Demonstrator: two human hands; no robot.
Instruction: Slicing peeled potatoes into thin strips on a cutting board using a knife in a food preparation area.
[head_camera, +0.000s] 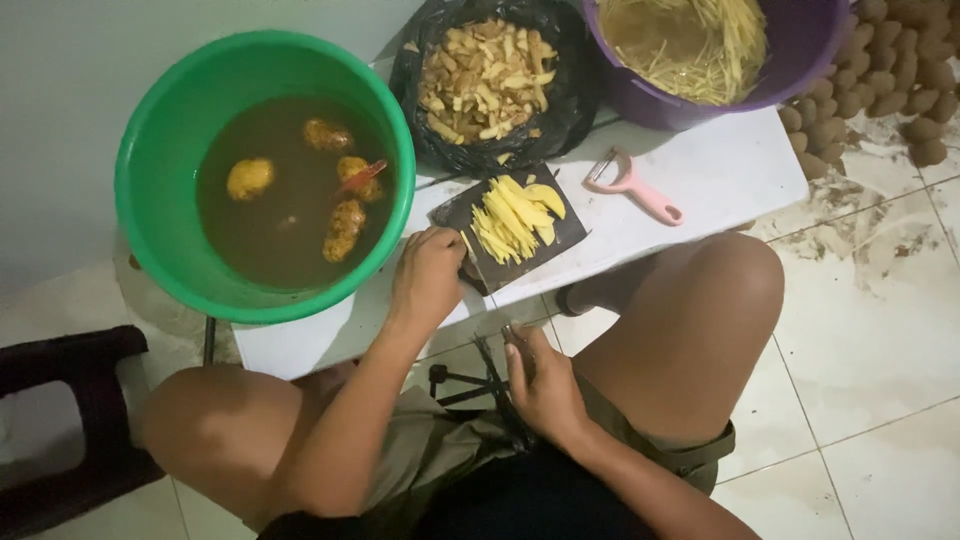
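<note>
Potato strips, pale yellow, heaped on small dark cutting board at front edge of low white table; a few broader slices at upper right of heap. Judged light, stiff but snappable, wet and starchy, hence slippery; best gathered by bunching from the sides, not pinched singly.

Left hand resting at near-left corner of board, fingers curled down against its edge, touching board beside the strips. Right hand lowered between the knees, well apart from the board, closed around handle of a knife, blade dark and hard to trace against the shadow.

Green basin at left, filled with brown water, several peeled potatoes afloat. Black bag behind board holding peelings. Purple basin at upper right holding more cut strips. Pink peeler lying on table just right of board. Unpeeled potatoes piled on tiled floor at far right.
</note>
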